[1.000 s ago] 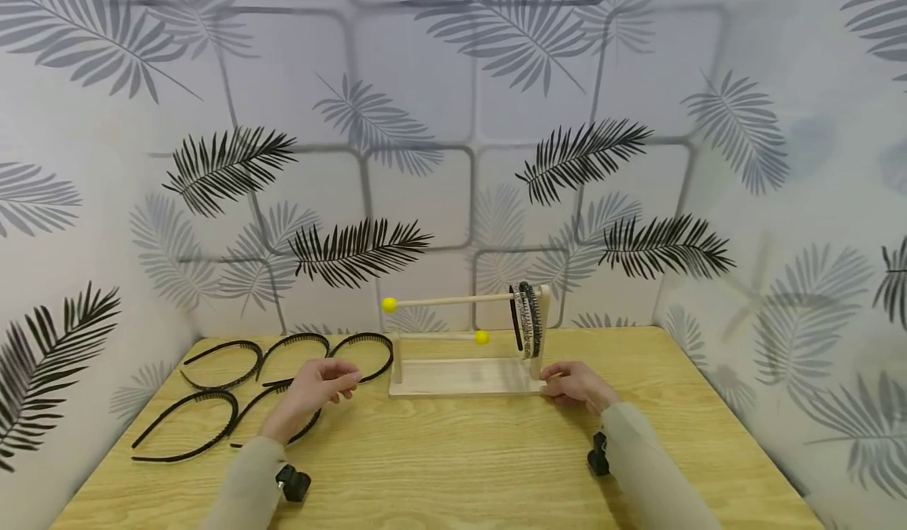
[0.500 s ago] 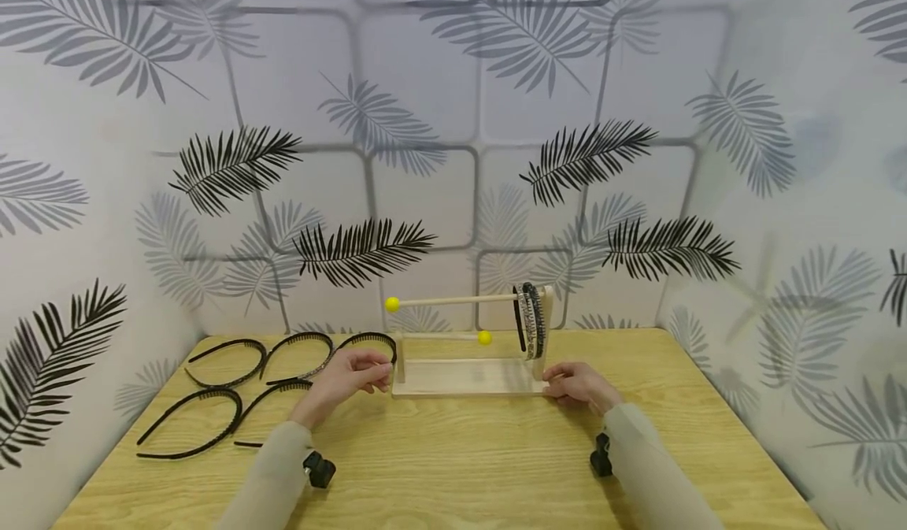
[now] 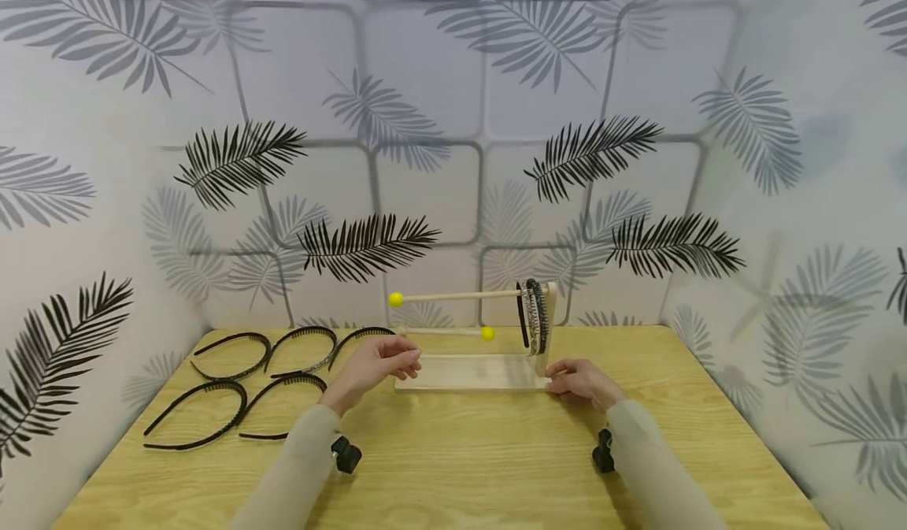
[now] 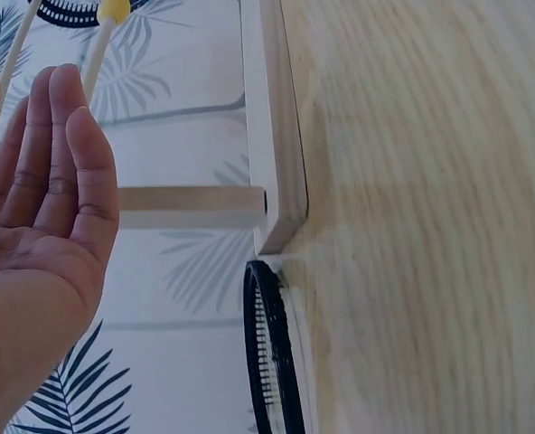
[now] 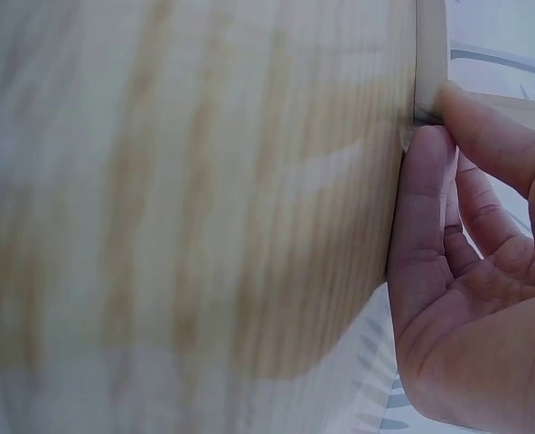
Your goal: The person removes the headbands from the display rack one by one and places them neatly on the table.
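Observation:
A pale wooden rack (image 3: 471,383) stands at the middle back of the table, with two rods ending in yellow balls. Several headbands (image 3: 536,321) hang on its upper rod (image 3: 460,296), against the right post. My right hand (image 3: 583,383) holds the right end of the base between thumb and fingers, close up in the right wrist view. At the rack's left end my left hand (image 3: 377,366) hovers with loosely bent fingers and nothing in it, overlapping the left post in the head view. In the left wrist view its palm (image 4: 32,262) faces the camera, apart from the base (image 4: 266,136).
Several black toothed headbands (image 3: 243,401) lie on the left of the wooden table (image 3: 468,467). One headband (image 4: 276,353) lies right by the rack's left end. The leaf-patterned wall (image 3: 425,183) rises behind the table. Each wrist wears a small black camera (image 3: 346,455).
My left hand has moved right, from over the lying headbands to the rack's left end. My right hand stays at the base's right corner. The view has shifted slightly.

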Available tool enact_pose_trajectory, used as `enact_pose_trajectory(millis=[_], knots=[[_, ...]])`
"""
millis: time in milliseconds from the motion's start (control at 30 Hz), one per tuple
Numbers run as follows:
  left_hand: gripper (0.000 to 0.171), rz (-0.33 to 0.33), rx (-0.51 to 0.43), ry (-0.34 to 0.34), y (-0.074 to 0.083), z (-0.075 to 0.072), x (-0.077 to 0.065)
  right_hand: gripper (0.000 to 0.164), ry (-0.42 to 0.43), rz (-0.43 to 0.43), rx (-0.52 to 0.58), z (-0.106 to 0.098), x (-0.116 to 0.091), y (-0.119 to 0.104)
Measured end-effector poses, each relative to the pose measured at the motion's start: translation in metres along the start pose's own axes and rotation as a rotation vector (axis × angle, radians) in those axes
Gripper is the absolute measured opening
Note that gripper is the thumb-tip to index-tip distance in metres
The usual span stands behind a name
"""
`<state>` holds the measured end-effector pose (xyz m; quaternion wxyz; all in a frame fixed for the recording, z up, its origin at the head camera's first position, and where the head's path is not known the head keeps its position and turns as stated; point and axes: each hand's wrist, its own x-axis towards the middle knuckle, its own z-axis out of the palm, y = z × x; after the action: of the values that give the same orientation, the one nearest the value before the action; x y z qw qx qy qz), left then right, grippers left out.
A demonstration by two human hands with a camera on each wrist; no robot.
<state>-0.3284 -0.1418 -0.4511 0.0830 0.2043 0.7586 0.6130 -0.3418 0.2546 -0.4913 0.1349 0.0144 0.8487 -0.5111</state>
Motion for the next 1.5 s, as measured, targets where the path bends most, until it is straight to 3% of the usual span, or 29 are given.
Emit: enact_pose_trajectory(millis=[400, 800, 1067, 1233, 1333, 1500], knots=[[0.036, 0.043, -0.049, 0.059, 0.009, 0.023, 0.017, 0.031, 0.004, -0.005, 0.004, 0.002, 0.003, 0.003], [0.037, 0.144, -0.138, 0.223, 0.011, 0.043, 0.028, 0.030, 0.025, -0.003, 0.004, 0.003, -0.001, 0.002], [0.026, 0.160, -0.154, 0.257, 0.016, 0.053, 0.034, 0.030, 0.037, -0.005, 0.012, 0.004, 0.002, 0.001], [0.024, 0.154, -0.151, 0.235, 0.025, 0.064, 0.036, 0.031, 0.028, -0.013, 0.015, 0.003, 0.001, 0.002], [0.024, 0.173, -0.162, 0.227, 0.030, 0.072, 0.038, 0.031, 0.025, -0.014, 0.016, 0.002, 0.001, 0.002], [0.021, 0.221, -0.187, 0.270, 0.031, 0.086, 0.043, 0.030, 0.021, -0.018, 0.011, 0.001, 0.001, 0.001]])
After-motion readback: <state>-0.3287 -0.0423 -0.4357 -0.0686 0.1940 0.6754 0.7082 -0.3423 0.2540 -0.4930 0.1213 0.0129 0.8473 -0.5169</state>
